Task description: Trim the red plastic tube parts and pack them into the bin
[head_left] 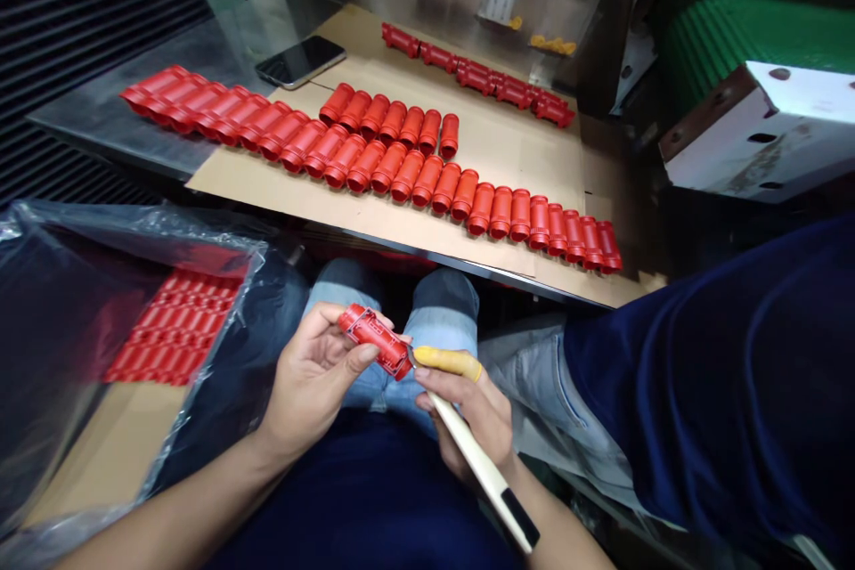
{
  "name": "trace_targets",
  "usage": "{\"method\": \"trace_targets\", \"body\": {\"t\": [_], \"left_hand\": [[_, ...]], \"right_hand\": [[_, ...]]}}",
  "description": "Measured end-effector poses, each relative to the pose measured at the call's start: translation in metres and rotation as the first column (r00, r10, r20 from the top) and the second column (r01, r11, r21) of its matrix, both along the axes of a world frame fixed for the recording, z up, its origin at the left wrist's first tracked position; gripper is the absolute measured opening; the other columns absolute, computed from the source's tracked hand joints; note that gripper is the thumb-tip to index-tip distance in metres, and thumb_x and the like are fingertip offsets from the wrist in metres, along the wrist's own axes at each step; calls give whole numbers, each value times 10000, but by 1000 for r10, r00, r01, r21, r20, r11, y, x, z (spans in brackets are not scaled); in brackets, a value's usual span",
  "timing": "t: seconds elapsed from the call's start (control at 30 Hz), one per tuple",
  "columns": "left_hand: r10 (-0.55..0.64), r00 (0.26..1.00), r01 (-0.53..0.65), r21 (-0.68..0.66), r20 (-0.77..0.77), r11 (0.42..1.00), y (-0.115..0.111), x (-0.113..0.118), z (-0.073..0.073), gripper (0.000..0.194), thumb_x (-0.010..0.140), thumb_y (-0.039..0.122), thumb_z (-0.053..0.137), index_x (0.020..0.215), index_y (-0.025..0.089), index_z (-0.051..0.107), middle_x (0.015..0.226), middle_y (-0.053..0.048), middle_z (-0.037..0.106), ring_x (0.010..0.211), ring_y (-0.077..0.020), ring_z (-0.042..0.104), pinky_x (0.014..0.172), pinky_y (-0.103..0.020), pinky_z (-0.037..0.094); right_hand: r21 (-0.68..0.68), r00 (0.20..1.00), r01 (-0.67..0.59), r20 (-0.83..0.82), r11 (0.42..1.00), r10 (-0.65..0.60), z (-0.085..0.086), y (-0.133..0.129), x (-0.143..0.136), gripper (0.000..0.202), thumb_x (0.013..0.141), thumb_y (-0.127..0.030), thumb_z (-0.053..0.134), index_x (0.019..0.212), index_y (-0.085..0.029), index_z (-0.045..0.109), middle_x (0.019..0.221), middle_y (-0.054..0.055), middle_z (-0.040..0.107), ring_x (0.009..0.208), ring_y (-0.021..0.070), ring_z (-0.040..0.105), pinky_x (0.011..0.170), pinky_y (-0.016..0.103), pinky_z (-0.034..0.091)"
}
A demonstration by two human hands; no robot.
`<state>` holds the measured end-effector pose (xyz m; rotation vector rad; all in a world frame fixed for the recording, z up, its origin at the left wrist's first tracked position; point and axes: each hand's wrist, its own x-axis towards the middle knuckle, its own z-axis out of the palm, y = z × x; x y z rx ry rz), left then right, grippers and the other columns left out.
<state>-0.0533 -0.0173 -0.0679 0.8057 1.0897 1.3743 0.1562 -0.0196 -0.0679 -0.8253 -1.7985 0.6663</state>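
Note:
My left hand (313, 378) grips a red plastic cylinder part (375, 340) over my lap. My right hand (471, 410) holds a cream-handled knife (477, 463) whose tip touches the part's right end. A yellow rubber cot (449, 362) covers my right index finger. On the cardboard sheet (508, 151) ahead lie rows of several like red parts (414, 178), side by side.
A carton lined with a plastic bag (86, 285) at my left holds several stacked red parts (175, 329). A phone (300, 61) lies on the metal table at the back. Another person's dark blue sleeve (721, 392) fills the right. A green conveyor (754, 31) stands far right.

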Motion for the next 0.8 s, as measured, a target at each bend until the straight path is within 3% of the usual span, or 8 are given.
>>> {"method": "trace_targets", "body": {"t": [0.33, 0.63, 0.8], "left_hand": [[12, 998, -9, 42, -59, 999, 1, 1, 9, 231, 927, 188, 879, 1063, 245, 701, 1164, -45, 817, 966, -291, 852, 890, -424, 699], [43, 999, -44, 24, 28, 999, 1, 0, 1, 229, 921, 238, 891, 1071, 253, 719, 1148, -58, 810, 938, -280, 837, 866, -413, 681], [40, 999, -40, 15, 35, 999, 1, 0, 0, 213, 939, 233, 878, 1072, 256, 713, 1156, -44, 812, 973, -247, 822, 928, -396, 671]], "right_hand": [[-83, 999, -1, -41, 997, -2, 2, -2, 0, 310, 1060, -139, 675, 1353, -219, 740, 1283, 143, 793, 1116, 262, 802, 941, 372, 708], [-136, 996, 61, -56, 989, -69, 1, -9, -4, 282, 1041, -134, 689, 1296, -238, 749, 1236, 112, 809, 1101, 252, 804, 979, 353, 695], [-297, 995, 21, -88, 955, -49, -6, -9, 0, 187, 1064, -198, 687, 1244, -242, 717, 1117, 82, 815, 1003, 240, 812, 963, 378, 694]]}}
